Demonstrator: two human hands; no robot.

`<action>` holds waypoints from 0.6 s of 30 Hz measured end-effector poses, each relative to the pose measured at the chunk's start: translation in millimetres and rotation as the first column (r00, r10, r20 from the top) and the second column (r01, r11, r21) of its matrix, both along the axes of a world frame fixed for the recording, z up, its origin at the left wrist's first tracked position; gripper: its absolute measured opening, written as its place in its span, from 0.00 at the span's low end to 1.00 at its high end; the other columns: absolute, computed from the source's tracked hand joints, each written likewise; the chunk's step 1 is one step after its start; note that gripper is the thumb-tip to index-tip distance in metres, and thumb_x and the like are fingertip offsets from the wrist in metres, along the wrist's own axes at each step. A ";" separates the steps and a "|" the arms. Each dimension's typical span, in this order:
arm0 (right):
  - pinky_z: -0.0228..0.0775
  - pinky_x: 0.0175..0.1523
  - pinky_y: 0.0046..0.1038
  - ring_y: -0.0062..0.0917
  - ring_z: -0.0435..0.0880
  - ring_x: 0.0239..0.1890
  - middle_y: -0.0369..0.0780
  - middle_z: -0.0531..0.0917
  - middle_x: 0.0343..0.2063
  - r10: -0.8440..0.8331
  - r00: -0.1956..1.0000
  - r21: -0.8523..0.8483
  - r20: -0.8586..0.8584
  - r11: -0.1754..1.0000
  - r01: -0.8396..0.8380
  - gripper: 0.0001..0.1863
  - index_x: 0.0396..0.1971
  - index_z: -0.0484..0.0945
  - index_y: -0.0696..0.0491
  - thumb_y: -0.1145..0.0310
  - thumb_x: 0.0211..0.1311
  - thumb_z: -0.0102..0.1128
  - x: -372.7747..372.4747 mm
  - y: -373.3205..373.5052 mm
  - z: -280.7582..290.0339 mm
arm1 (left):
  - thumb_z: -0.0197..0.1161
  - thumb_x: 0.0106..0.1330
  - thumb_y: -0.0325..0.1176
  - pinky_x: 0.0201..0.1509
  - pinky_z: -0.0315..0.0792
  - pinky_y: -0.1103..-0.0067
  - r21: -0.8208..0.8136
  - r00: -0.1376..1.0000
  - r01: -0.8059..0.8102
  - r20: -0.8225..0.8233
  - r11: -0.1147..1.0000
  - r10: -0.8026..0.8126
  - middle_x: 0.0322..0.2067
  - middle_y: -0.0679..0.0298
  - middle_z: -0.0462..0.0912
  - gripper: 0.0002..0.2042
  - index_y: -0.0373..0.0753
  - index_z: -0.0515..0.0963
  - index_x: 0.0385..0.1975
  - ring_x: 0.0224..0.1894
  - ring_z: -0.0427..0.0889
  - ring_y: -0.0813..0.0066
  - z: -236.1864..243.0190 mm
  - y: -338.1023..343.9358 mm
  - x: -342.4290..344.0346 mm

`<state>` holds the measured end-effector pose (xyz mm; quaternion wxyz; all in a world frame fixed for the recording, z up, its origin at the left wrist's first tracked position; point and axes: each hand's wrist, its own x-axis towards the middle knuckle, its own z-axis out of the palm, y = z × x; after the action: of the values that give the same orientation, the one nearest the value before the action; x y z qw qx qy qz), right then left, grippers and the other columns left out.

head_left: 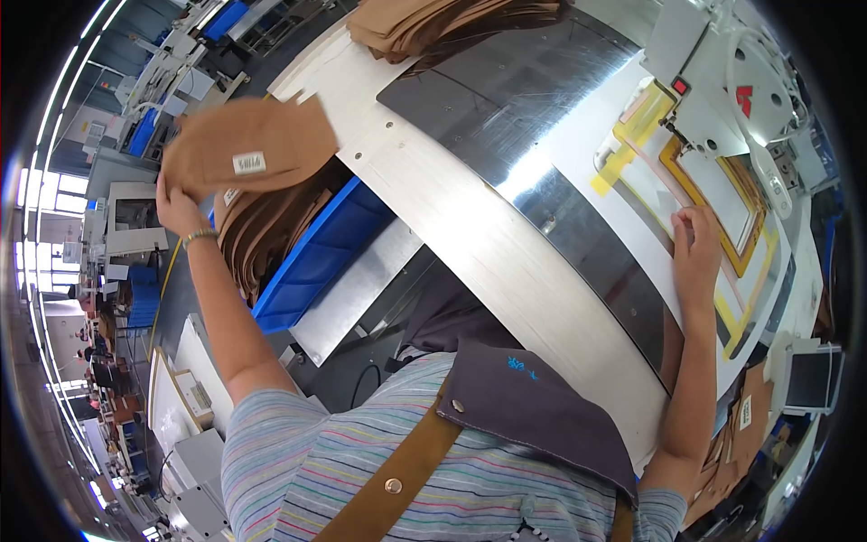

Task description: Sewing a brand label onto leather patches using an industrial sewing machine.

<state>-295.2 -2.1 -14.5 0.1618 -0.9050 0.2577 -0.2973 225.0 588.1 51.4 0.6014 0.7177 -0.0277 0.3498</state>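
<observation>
My left hand (178, 210) grips the lower left edge of a brown fabric piece (298, 135) with a small white label on it. The piece is raised over a blue bin (316, 257), where several more brown fabric pieces (262, 230) stand packed together. At the right, my right hand (695, 248) has its fingers curled beside a yellow-edged frame (748, 257) on a sewing template (632, 172) with yellow tape. Whatever those fingers may hold is hidden. The sewing machine head (722, 95) stands just beyond that hand.
A stack of brown fabric pieces (442, 23) lies at the table's far edge. A shiny metal plate (488, 135) is set along the pale tabletop (452, 199). More brown pieces (736, 434) with a label are at the lower right, near a small screen (810, 379).
</observation>
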 end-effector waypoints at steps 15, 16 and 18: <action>0.74 0.52 0.29 0.31 0.83 0.41 0.45 0.86 0.38 -0.067 0.997 0.210 0.049 0.976 0.055 0.12 0.47 0.80 0.61 0.67 0.77 0.58 1.8 -7.0 -1.6 | 0.52 0.80 0.49 0.76 0.57 0.47 0.684 0.736 -0.640 0.416 0.349 0.535 0.78 0.45 0.58 0.25 0.43 0.76 0.69 0.77 0.61 0.42 -92.8 55.6 -85.7; 0.74 0.52 0.29 0.31 0.83 0.41 0.45 0.86 0.38 -0.080 0.996 0.207 0.038 0.976 0.071 0.12 0.47 0.80 0.61 0.67 0.77 0.58 -0.2 -7.1 -1.5 | 0.51 0.81 0.49 0.77 0.54 0.49 0.742 0.828 -0.560 0.481 0.367 0.290 0.78 0.47 0.61 0.24 0.44 0.77 0.69 0.78 0.60 0.43 -85.4 26.3 -87.9; 0.74 0.54 0.29 0.30 0.84 0.43 0.45 0.86 0.40 -0.061 0.995 0.173 0.080 0.984 0.046 0.11 0.48 0.81 0.61 0.69 0.76 0.59 -3.3 -5.4 1.6 | 0.55 0.80 0.48 0.79 0.57 0.55 0.877 0.895 -0.436 0.446 0.202 -0.003 0.77 0.54 0.66 0.24 0.44 0.76 0.70 0.79 0.61 0.49 -68.0 -31.8 -100.5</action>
<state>-298.5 -7.5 -12.9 0.2418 -0.8670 0.2993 -0.3166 124.5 556.3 -16.6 -0.0429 0.8531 -0.2402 0.4612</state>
